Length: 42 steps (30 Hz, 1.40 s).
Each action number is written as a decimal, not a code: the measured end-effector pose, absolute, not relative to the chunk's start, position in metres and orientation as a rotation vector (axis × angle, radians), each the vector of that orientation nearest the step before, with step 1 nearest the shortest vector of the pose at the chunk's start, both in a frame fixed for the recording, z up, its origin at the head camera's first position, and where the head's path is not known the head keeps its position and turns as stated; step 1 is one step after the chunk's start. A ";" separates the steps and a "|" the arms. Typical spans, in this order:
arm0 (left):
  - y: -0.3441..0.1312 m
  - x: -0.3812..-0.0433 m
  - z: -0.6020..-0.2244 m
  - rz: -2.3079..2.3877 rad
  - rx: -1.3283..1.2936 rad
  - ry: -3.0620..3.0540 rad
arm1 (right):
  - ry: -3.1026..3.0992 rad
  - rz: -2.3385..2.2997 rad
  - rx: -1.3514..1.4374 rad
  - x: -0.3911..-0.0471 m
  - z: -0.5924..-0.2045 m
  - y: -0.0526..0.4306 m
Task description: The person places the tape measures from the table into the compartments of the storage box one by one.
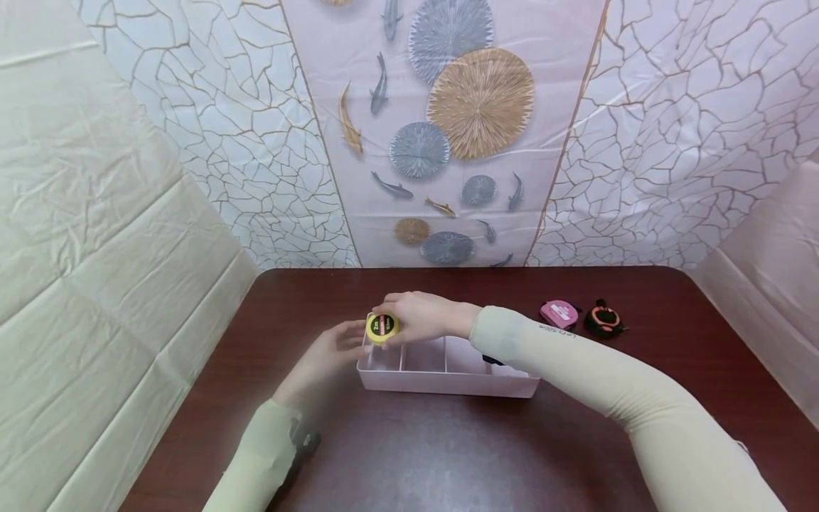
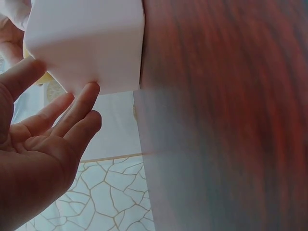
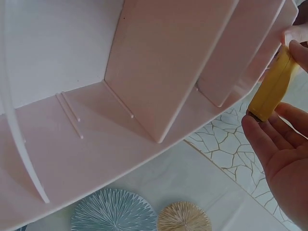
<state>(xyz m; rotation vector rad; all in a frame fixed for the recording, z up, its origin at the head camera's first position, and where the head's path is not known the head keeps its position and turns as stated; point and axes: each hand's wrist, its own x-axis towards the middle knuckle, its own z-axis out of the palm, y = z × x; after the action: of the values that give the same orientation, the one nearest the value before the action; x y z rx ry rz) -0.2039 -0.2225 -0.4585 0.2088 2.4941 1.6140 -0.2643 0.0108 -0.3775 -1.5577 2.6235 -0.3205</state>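
A yellow tape measure [image 1: 382,328] with a dark round label reading 2m is pinched between the thumb and fingers of my right hand [image 1: 419,315], above the left end compartment of a pale pink divided box [image 1: 448,385]. Seen from the right wrist, the tape measure [image 3: 274,84] is edge-on near the box's far end. My left hand [image 1: 329,359] is at the box's left end. In the left wrist view its loosely bent fingers [image 2: 79,113] are against the end wall [image 2: 91,48], holding nothing.
A pink tape measure [image 1: 559,313] and a black and orange tape measure [image 1: 604,320] lie on the dark wooden table [image 1: 409,455] at the right. Something black [image 1: 491,360] shows in the box's right part, partly behind my right sleeve [image 1: 563,355]. Patterned cloth hangs behind the table.
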 end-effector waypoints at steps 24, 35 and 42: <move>-0.221 -0.205 -0.456 1.671 0.262 2.408 | 2.587 -0.293 -1.518 -0.261 -0.388 0.011; -0.223 -0.203 -0.457 1.655 0.228 2.413 | 2.587 -0.269 -1.528 -0.259 -0.391 0.009; -0.226 -0.203 -0.459 1.672 0.215 2.398 | 2.593 -0.266 -1.533 -0.260 -0.395 0.007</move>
<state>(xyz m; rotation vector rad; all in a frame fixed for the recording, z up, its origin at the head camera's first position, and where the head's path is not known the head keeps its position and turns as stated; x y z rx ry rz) -0.2032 -0.2255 -0.4594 0.2155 2.3983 1.6720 -0.2605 0.0066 -0.3948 -1.5335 2.5931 -0.2659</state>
